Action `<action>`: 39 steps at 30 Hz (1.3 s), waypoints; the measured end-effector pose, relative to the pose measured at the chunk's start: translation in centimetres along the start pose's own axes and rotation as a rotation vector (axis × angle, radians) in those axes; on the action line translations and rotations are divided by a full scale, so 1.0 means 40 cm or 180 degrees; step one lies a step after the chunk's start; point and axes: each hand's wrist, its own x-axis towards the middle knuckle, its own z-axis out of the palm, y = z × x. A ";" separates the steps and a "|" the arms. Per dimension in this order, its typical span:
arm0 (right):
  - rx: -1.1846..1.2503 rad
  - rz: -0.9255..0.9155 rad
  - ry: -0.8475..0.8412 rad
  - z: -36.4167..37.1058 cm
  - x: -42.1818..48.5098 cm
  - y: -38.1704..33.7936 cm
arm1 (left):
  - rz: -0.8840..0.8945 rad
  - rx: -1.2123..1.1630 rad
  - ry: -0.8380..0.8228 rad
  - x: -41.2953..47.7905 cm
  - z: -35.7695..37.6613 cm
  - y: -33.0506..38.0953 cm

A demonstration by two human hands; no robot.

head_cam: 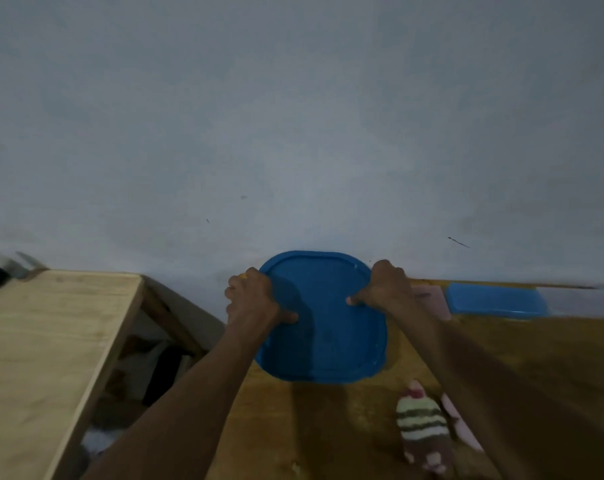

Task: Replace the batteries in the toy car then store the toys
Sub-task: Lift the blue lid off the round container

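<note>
Two hands grip the blue lid [323, 323] at the counter's [328, 427] far edge by the wall. The left hand [255, 299] takes its left rim and the right hand [383, 285] its far right corner, fingers [236, 291] curled over the rim, thumbs on top. A striped knitted toy [421, 424] lies nearer the front edge. A second blue-lidded box [494, 299] sits along the far edge.

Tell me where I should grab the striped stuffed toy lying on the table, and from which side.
Grip the striped stuffed toy across its green-and-white striped middle, the widest, fully exposed part. It lies flat on the table, lengthwise away from you, so come down from above and from its left. A pink object lies close on its right, while the left side is bare wood.
</note>
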 end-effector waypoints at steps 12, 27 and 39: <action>0.1042 0.0222 -0.0418 0.008 0.055 0.037 | -0.0200 -0.0877 -0.0179 0.040 -0.008 -0.019; 0.1625 -0.0187 -0.0024 0.023 -0.003 0.051 | 0.0064 -0.1304 -0.0166 0.038 -0.005 -0.042; 0.2192 -0.0443 0.0273 0.019 -0.052 0.083 | 0.0646 -0.1527 -0.0269 0.018 -0.022 -0.072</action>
